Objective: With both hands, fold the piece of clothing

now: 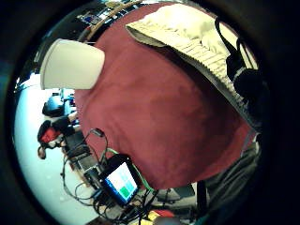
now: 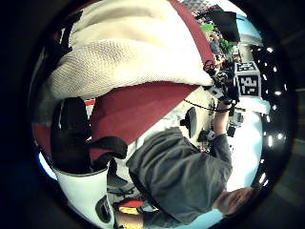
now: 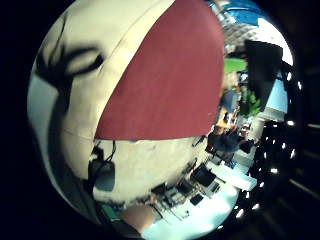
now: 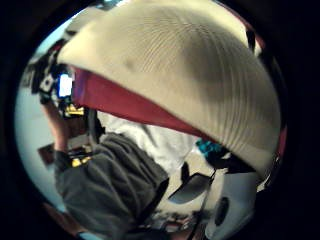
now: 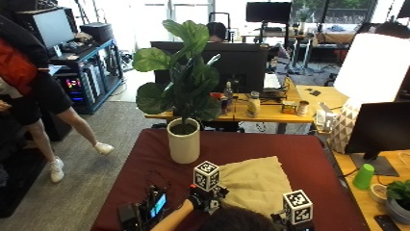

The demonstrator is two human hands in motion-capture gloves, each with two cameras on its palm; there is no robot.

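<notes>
A dark red counter [image 5: 307, 159] fills the foreground, and a white cylindrical pot [image 5: 184, 140] with a broad-leaved plant [image 5: 183, 72] stands on it toward the far side. Behind it a wooden desk [image 5: 282, 113] carries a large black monitor [image 5: 224, 60] seen from the back, along with bottles [image 5: 253, 105] and small clutter. To the right a white lampshade [image 5: 375, 60] rises above another dark monitor [image 5: 382, 130], with a green cup [image 5: 363, 176] beside its stand. At the left a blue rack [image 5: 86, 72] holds computer gear and a screen [image 5: 54, 26]. The floor is grey carpet [image 5: 83, 168]. Bright windows [image 5: 185, 9] run along the far wall, and daylight floods in.
</notes>
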